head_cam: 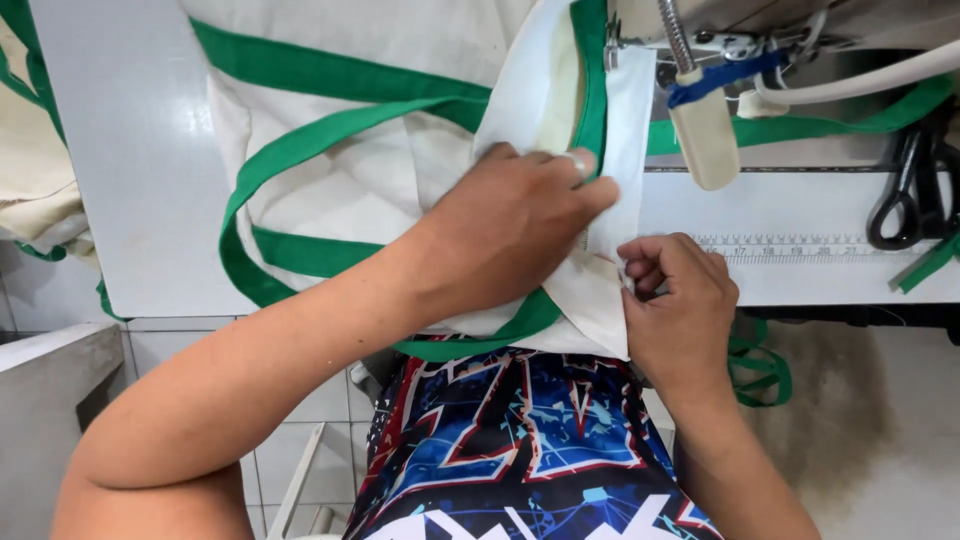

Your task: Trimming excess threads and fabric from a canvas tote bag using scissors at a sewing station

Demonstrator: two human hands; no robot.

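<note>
A cream cloth bag (380,170) with green trim and green straps (300,150) lies on a white sewing table (140,180). My left hand (510,225) lies flat on the folded fabric, fingers pointing toward the sewing machine's needle area (615,45). My right hand (675,295) pinches the near edge of the white fabric strip (625,140) just below the machine. The strip runs from my right hand up under the machine head.
Black-handled scissors (905,195) rest at the right on the table, beside a printed ruler strip (790,243). A cream lever with a blue band (700,120) hangs from the machine. More cream and green cloth (35,190) sits at far left. Tiled floor lies below.
</note>
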